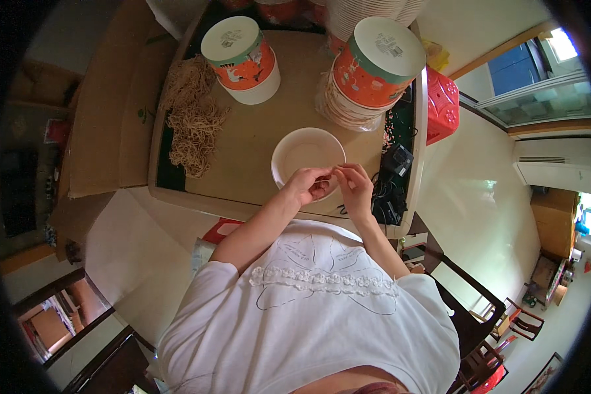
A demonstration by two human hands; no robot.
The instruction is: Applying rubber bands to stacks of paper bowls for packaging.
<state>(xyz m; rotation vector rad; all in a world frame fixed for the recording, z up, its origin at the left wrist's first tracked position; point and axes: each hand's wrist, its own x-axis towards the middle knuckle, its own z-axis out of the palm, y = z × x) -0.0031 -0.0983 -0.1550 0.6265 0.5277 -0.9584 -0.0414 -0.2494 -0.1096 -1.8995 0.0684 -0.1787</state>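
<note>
At the near rim of a round white tub [302, 148], my two hands come together with their fingertips almost touching. My left hand [310, 184] is closed, its fingers curled and its thumb pressed toward them. Beside it my right hand [355, 186] pinches with thumb and forefinger. Whatever lies between the fingertips is too small to make out. A tangled heap of thin tan cords [194, 121] spreads along the left side of the table.
A brown board [243, 154] covers the tabletop. Behind the tub stand a left orange-and-white bucket [248, 69] and a right orange bucket [371, 75]. Stacked white tubs [368, 10] are at the back. Black devices with cables [394, 164] lie right; a red stool [443, 105] stands beyond.
</note>
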